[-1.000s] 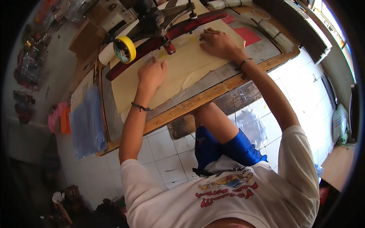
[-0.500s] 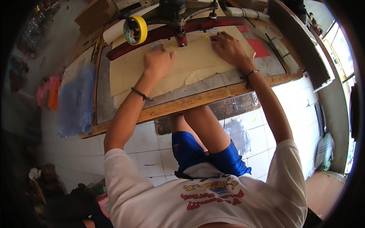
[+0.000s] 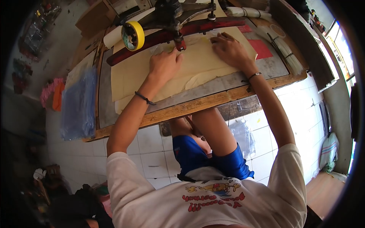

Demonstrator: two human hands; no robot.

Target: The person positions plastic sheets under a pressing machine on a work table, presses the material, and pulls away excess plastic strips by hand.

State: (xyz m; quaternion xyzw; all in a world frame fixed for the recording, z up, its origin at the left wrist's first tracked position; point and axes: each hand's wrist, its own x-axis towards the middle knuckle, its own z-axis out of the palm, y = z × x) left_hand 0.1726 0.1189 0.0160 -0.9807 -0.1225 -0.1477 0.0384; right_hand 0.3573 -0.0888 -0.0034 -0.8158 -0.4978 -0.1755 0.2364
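My left hand (image 3: 164, 65) rests low over a sheet of tan paper (image 3: 138, 76), its fingers curled and mostly hidden, with the thumb beside them. What they hold, if anything, cannot be made out. Thin clear plastic (image 3: 157, 49) lies just past these fingers. On the paper's right part lies my right hand (image 3: 231, 51), palm down, fingers stretched forward. Beyond both hands a long dark red bar (image 3: 152, 39) crosses the paper under a black metal frame (image 3: 163, 17). A yellow roll of tape (image 3: 140, 36) hangs on the frame's left side.
The grey tabletop (image 3: 108, 110) has a worn wooden edge (image 3: 197, 105). Stacked clear plastic bags (image 3: 78, 110) hang at the left. Red sheets (image 3: 262, 48) and a bundle of pale strips (image 3: 291, 59) lie at the right. A cardboard box (image 3: 93, 19) stands behind.
My left hand has moved right along the paper, toward the middle of the bar. My right hand stays in about the same place. The whole view has shifted slightly.
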